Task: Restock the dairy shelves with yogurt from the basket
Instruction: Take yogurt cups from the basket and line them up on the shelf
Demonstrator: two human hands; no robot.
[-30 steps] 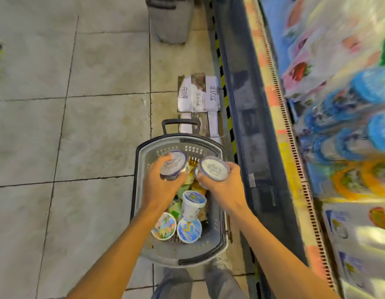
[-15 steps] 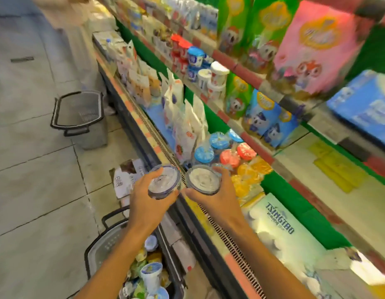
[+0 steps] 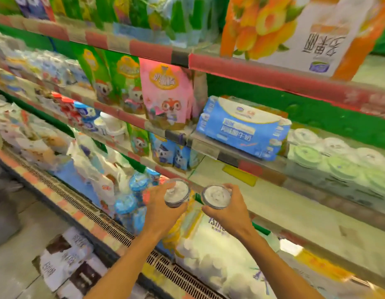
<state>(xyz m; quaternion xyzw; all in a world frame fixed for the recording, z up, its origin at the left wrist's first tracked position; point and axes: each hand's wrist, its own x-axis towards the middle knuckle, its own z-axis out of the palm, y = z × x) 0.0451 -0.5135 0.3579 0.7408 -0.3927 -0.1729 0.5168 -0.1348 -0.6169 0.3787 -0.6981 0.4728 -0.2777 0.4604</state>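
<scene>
Supermarket shelving fills the head view, blurred by motion: tiers with red and grey price strips along their front edges and green back panels. The blue multipack (image 3: pixel 243 128), a soft plastic-wrapped brick with white print, lies on the middle tier and serves as the landmark. Left of it stand glossy pouches, one pink pouch (image 3: pixel 168 91) with a cartoon animal and green ones beside it. Right of it are round white and pale green lidded tubs (image 3: pixel 338 156) packed in rows. Above it, on the next tier up, sits an orange and white carton (image 3: pixel 295 29) printed with peach halves. Below and left of it are blue-lidded cups (image 3: pixel 131 201), and lower still a slotted metal grille (image 3: pixel 114 225) runs along the chiller edge beside a grey tiled floor.

Well below the blue multipack, the left hand (image 3: pixel 159 210) grips a left yogurt cup (image 3: pixel 177 195), fingers and thumb curled round its side. The right hand (image 3: pixel 228 210) grips a right yogurt cup (image 3: pixel 216 197) the same way. Both cups are round with pale, shiny foil-like lids turned towards the camera, close together but apart, held over a bare pale shelf (image 3: pixel 284 203) level.

Compared with half a second ago, the view has swung closer to the shelves and further right: the basket has dropped out of sight, and the hands have come up nearer the bare shelf with the same grip on the cups.
</scene>
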